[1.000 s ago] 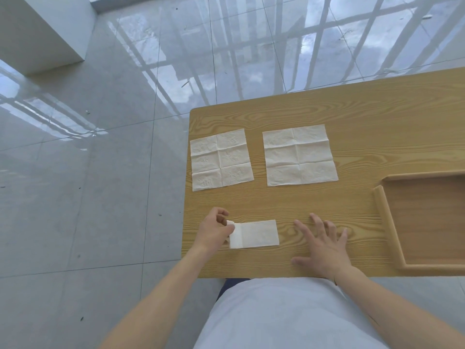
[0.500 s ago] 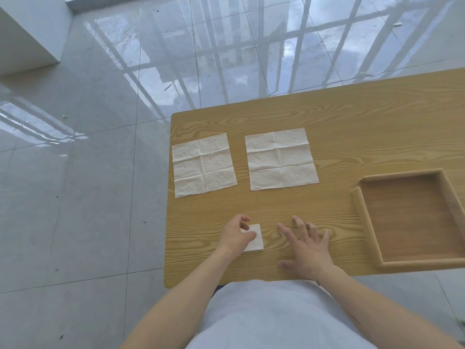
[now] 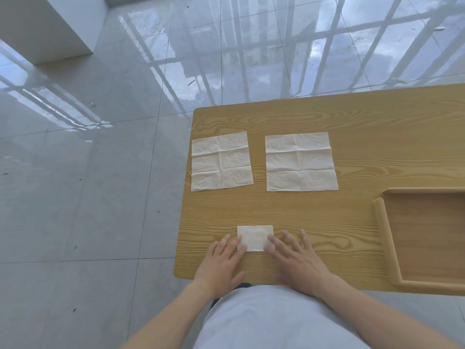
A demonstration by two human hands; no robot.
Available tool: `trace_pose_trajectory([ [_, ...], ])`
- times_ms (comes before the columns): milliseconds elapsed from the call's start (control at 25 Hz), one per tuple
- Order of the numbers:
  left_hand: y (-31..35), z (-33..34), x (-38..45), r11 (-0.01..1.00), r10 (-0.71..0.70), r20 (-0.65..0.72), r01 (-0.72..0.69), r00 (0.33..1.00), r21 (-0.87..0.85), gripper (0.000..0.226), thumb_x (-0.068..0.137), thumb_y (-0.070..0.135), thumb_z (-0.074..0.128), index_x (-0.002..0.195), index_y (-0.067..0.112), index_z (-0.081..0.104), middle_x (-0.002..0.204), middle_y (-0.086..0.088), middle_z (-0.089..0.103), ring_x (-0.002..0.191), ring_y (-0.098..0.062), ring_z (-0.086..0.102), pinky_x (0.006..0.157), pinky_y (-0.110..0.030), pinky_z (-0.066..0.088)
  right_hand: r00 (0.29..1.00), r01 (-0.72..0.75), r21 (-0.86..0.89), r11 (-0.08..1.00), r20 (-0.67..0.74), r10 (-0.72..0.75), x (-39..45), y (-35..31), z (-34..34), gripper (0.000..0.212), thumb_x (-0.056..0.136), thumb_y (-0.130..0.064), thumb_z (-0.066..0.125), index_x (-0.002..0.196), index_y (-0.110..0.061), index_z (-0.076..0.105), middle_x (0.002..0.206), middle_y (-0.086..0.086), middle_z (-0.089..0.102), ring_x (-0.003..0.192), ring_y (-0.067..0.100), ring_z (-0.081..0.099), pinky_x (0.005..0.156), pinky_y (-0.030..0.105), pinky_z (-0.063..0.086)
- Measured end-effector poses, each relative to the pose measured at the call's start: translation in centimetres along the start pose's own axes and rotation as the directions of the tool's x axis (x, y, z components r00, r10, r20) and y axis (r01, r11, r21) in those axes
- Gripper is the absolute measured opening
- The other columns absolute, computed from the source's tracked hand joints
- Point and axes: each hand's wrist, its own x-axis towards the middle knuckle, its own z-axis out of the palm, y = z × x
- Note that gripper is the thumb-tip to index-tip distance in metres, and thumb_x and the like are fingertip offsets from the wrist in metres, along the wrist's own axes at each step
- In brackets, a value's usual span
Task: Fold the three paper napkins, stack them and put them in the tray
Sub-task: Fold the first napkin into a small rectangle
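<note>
A small folded white napkin (image 3: 254, 237) lies near the table's front edge. My left hand (image 3: 221, 263) rests flat beside it, fingertips touching its lower left corner. My right hand (image 3: 297, 260) lies flat too, with a fingertip on the napkin's lower right corner. Farther back, two unfolded creased napkins lie flat side by side: the left napkin (image 3: 221, 161) and the right napkin (image 3: 300, 161). An empty wooden tray (image 3: 382, 230) sits at the right, partly cut off by the frame edge.
The wooden table (image 3: 352, 122) ends at its left edge just beyond the left napkin, with shiny tiled floor (image 3: 100, 172) below. A white pillar base (image 3: 50, 26) stands at the far left.
My left hand folded the long strip over to the right into a small rectangle, then let go. Both hands now lie flat at the folded napkin's lower corners.
</note>
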Motion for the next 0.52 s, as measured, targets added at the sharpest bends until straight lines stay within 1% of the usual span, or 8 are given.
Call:
trace_pose_trajectory([
  [120, -0.1, -0.5, 0.3, 0.998, -0.032, 0.021, 0.031, 0.999, 0.051, 0.067, 0.096, 0.059, 0.023, 0.153, 0.033, -0.002, 0.165, 0.007, -0.008, 0.149, -0.025, -0.016, 0.119, -0.054, -0.009, 0.999, -0.022, 0.023, 0.999, 0.033, 0.021, 0.5, 0.5, -0.3, 0.067, 0.094, -0.054, 0.038, 0.150, -0.039, 0.004, 0.165, -0.008, -0.004, 0.149, 0.036, -0.005, 0.111, 0.071, -0.008],
  [200, -0.4, -1.1, 1.0, 0.997, -0.049, 0.034, 0.047, 0.998, 0.064, 0.066, 0.097, 0.056, 0.026, 0.153, 0.035, -0.002, 0.165, 0.008, -0.008, 0.149, -0.027, -0.016, 0.119, -0.057, -0.009, 0.998, -0.046, 0.049, 0.998, 0.043, 0.044, 1.1, 1.0, -0.9, 0.066, 0.094, -0.052, 0.040, 0.148, -0.042, 0.004, 0.164, -0.011, -0.005, 0.149, 0.035, -0.007, 0.111, 0.071, -0.006],
  [280, -0.8, -1.9, 1.9, 0.996, -0.062, 0.039, 0.060, 0.997, 0.061, 0.065, 0.098, 0.053, 0.030, 0.153, 0.036, 0.000, 0.165, 0.008, -0.007, 0.150, -0.027, -0.014, 0.119, -0.056, -0.007, 0.996, -0.062, 0.079, 0.995, 0.065, 0.056, 1.9, 1.4, -1.6, 0.069, 0.093, -0.050, 0.044, 0.148, -0.044, 0.003, 0.164, -0.013, -0.007, 0.149, 0.035, -0.008, 0.111, 0.072, -0.004],
  [360, -1.2, -2.8, 2.7, 0.997, -0.064, 0.044, 0.062, 0.997, 0.036, 0.064, 0.098, 0.051, 0.033, 0.153, 0.036, 0.003, 0.165, 0.008, -0.004, 0.150, -0.027, -0.010, 0.120, -0.055, -0.003, 0.996, -0.067, 0.087, 0.994, 0.062, 0.061, 2.6, 1.7, -2.3, 0.069, 0.093, -0.049, 0.046, 0.148, -0.044, 0.005, 0.164, -0.013, -0.006, 0.149, 0.034, -0.006, 0.112, 0.072, -0.003],
  [520, -1.7, -3.8, 3.7, 0.999, -0.042, 0.041, 0.043, 0.998, -0.028, 0.062, 0.097, 0.046, 0.040, 0.152, 0.033, 0.014, 0.165, 0.004, 0.006, 0.150, -0.026, 0.005, 0.121, -0.050, 0.010, 0.998, -0.058, 0.114, 0.992, 0.044, 0.053, 3.4, 2.0, -3.1, 0.061, 0.092, -0.046, 0.046, 0.145, -0.042, 0.015, 0.163, -0.010, 0.005, 0.148, 0.034, 0.006, 0.114, 0.070, 0.003],
])
